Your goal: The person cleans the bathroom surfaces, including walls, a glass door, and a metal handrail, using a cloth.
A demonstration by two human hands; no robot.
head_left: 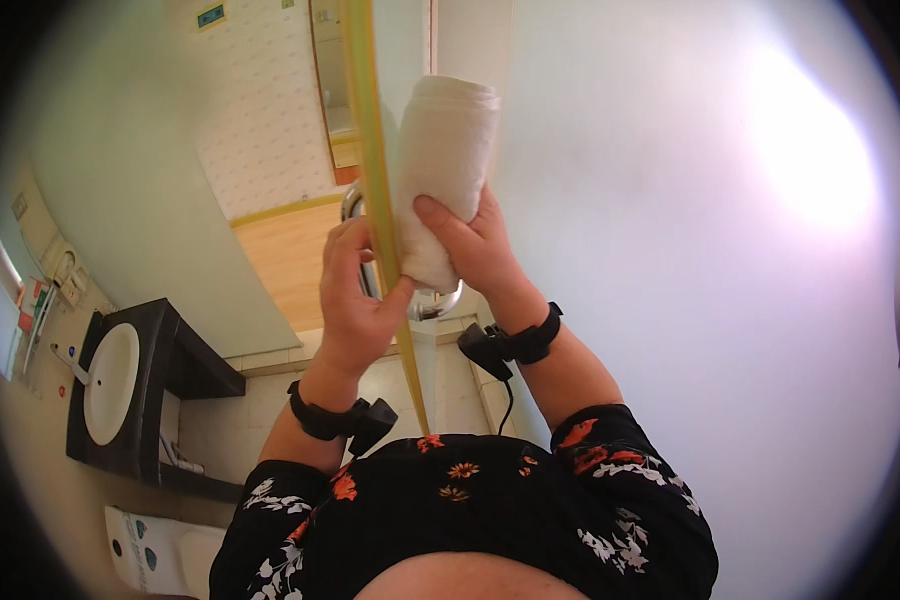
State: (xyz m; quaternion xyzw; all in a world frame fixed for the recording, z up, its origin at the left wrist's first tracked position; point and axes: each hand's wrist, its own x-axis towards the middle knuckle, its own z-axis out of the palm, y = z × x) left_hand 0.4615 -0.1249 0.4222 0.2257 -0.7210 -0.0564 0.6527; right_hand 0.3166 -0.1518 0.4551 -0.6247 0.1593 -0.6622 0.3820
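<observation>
White towel roll [450, 140], tilted slightly, is gripped by the right hand [478, 243], thumb in front, just right of the yellow edge of a door [371, 130]. The left hand [358, 305] curls at that edge near a metal handle [351, 203]; whether it grips is unclear.

Left of the yellow-edged door [369, 110], room is lying open over the wooden floor [280, 250]; a chrome handle [347, 205] is jutting just left of the door, a white roll [448, 145] is crowding its right.
</observation>
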